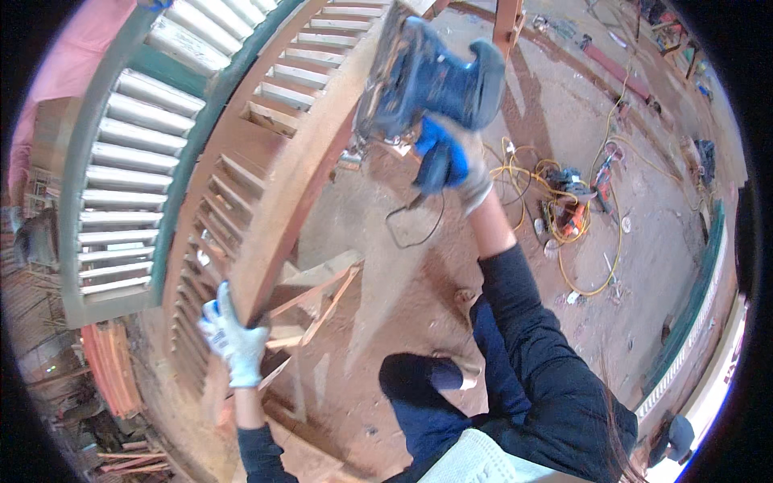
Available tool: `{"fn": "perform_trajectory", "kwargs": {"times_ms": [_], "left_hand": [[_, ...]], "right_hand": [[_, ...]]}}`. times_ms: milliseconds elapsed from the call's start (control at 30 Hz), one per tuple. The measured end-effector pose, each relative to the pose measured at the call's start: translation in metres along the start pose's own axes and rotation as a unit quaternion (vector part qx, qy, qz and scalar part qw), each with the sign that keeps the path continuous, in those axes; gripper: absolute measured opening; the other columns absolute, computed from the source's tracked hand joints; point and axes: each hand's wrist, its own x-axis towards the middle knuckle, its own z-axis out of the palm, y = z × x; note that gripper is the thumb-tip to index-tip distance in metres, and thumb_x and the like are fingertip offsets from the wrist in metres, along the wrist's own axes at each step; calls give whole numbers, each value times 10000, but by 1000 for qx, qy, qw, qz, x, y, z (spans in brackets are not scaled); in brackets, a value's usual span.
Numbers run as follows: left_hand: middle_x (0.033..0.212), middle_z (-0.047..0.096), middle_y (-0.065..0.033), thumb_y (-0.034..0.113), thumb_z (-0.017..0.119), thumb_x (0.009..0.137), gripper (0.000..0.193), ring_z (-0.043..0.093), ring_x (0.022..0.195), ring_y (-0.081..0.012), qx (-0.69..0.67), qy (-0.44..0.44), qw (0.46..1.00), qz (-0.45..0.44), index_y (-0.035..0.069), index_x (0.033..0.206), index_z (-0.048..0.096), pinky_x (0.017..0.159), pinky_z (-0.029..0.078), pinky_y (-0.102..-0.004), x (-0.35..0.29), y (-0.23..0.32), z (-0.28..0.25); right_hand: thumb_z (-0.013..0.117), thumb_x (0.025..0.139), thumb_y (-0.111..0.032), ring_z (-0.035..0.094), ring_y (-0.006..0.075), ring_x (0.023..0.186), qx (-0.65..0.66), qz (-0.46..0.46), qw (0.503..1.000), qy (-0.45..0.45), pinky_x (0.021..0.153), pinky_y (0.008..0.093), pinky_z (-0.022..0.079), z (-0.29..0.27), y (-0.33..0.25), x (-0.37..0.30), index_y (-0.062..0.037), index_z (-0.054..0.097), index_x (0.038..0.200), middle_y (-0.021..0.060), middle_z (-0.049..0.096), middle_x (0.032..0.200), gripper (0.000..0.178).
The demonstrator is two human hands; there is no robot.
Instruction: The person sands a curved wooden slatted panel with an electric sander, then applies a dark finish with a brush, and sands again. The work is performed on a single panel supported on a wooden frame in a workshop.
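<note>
My gloved right hand (465, 161) is closed round the rear handle of a blue-and-black belt sander (439, 76). The sander is tipped on its side, its brown-stained underside facing the upper stretch of a bare wooden louvered shutter (274, 193). Whether the two touch, I cannot tell. Lower down on the same shutter, my gloved left hand (235, 338) grips the long edge, thumb on the near side. The shutter stands on edge, its slats facing left. From the sander's handle a black cord (415, 237) hangs in a loop.
Left of the shutter stands a green-framed one with white slats (129, 193). Yellow cord (564, 225) coils around an orange power tool (573, 221) on the dirt floor at right. Wooden offcuts (322, 298) lie beneath the shutter. Another green shutter (684, 314) lies far right.
</note>
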Motion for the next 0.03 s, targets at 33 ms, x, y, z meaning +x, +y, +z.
{"fn": "perform_trajectory", "kwargs": {"times_ms": [33], "left_hand": [[1212, 452, -127, 253, 786, 598, 871, 397, 1177, -387, 4, -77, 997, -26, 224, 1383, 411, 1033, 331, -491, 8, 6, -3]], "right_hand": [[635, 863, -124, 671, 283, 830, 127, 28, 990, -61, 686, 369, 578, 11, -16, 11, 19, 519, 1218, 188, 646, 1008, 400]]}}
